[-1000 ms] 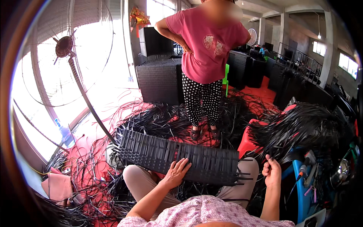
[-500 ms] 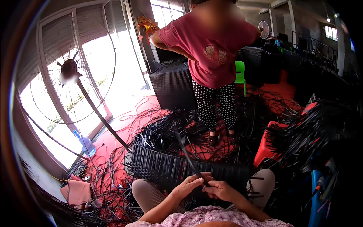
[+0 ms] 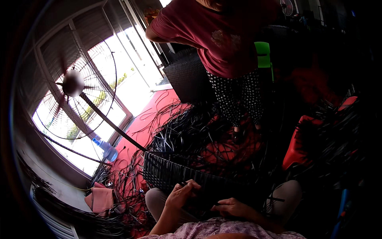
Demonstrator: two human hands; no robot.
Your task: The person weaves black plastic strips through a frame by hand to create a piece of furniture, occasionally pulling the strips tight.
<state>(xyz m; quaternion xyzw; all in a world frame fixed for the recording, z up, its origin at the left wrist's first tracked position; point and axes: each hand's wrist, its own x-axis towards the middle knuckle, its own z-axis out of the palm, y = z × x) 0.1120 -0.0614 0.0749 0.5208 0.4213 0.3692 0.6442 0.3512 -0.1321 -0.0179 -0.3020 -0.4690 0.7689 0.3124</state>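
Note:
A black woven piece [image 3: 163, 171], made of flat plastic strips, rests across in front of my knees. At its near edge my left hand [image 3: 183, 195] is closed, with a short dark end of a flat black strip [image 3: 183, 183] at the fingertips. My right hand [image 3: 235, 208] sits lower and to the right, apart from the left one. Its fingers are pinched together, and deep shadow hides what is between them. Loose strip ends [image 3: 276, 198] stick out over my right knee.
Beyond the woven piece stands a person [image 3: 234, 47], among heaps of black strips [image 3: 179, 131] on red flooring. A standing fan [image 3: 73, 83] and a water bottle [image 3: 105, 149] are at left. A red stool [image 3: 296, 147] piled with strips is at right; a green chair [image 3: 263, 55] stands behind.
My hands have moved apart, the left going left and the right slightly down. The long strip that rose from between them no longer shows upright. The view has shifted and darkened.

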